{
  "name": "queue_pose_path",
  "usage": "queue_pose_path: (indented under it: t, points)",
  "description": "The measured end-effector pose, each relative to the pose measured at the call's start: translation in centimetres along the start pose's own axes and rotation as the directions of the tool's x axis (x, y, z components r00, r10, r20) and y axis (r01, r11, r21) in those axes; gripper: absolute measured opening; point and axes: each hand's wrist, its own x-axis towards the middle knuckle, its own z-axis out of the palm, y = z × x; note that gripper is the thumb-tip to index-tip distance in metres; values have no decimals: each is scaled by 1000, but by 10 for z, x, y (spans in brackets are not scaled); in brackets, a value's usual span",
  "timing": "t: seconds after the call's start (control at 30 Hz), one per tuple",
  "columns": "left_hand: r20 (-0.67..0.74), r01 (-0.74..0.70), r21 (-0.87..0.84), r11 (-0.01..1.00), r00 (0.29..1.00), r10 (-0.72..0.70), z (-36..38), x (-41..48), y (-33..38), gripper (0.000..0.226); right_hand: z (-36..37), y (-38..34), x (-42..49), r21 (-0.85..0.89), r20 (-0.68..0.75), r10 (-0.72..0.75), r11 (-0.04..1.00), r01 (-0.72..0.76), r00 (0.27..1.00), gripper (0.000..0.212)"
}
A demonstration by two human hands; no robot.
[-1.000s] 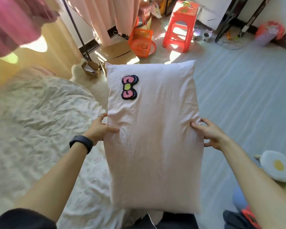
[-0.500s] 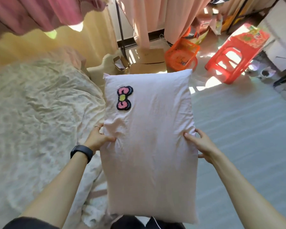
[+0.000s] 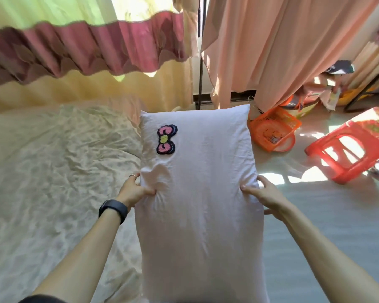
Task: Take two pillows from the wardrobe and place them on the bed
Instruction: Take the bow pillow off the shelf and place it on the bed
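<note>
A pale pink pillow (image 3: 201, 204) with a pink and black bow patch (image 3: 166, 139) near its top left corner is held out lengthwise in front of me. My left hand (image 3: 134, 190), with a ring and a black wristband, grips its left edge. My right hand (image 3: 263, 193) grips its right edge at the same height. The bed (image 3: 53, 171), covered by a crumpled cream floral sheet, lies to the left; the pillow's left side hangs over the bed's right edge. No second pillow or wardrobe is in view.
A canopy frill (image 3: 85, 44) in pink and yellow hangs over the bed. Peach curtains (image 3: 271, 51) and a dark pole (image 3: 200, 62) stand behind. On the floor to the right are an orange basket (image 3: 274, 130) and a red plastic stool (image 3: 350, 147).
My view has swung left and up toward the bed and curtains. The pillow stays gripped by both hands and has come nearer the bed; the stool and basket have shifted right in view.
</note>
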Motion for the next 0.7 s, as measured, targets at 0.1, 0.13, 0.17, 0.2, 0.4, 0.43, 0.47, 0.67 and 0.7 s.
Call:
queue_pose_path:
  t: [0.1, 0.13, 0.17, 0.2, 0.4, 0.43, 0.47, 0.67, 0.7]
  points:
    - [-12, 7, -21, 1000, 1000, -7, -2, 53, 40, 80, -6, -55, 52, -60, -29, -35, 998, 33, 999, 63]
    - [-21, 4, -31, 1000, 1000, -5, -2, 71, 53, 80, -8, -74, 72, -60, -10, -55, 997, 55, 998, 64]
    - [-29, -4, -34, 999, 1000, 3, -3, 89, 66, 77, -8, -94, 91, -57, -5, -67, 996, 67, 998, 65]
    - [-31, -13, -35, 999, 999, 12, -4, 106, 82, 73, -9, -113, 109, -54, -11, -74, 996, 74, 997, 69]
    - [-108, -21, -90, 996, 994, 11, -13, 194, 155, 70, -8, -212, 209, -150, 41, -154, 976, 158, 987, 76]
    - [-128, -16, -114, 993, 992, 1, -17, 214, 168, 70, -7, -234, 231, -168, 71, -145, 974, 155, 987, 74]
    - [-143, -16, -139, 990, 990, -4, -22, 232, 181, 70, -4, -257, 254, -183, 96, -148, 969, 164, 984, 69]
    - [-297, -9, -158, 987, 954, -39, -51, 321, 244, 67, 33, -384, 386, -243, 226, -207, 934, 261, 952, 71]
    - [-315, -5, -162, 987, 948, -47, -59, 331, 252, 67, 42, -405, 402, -237, 249, -209, 934, 269, 946, 69]
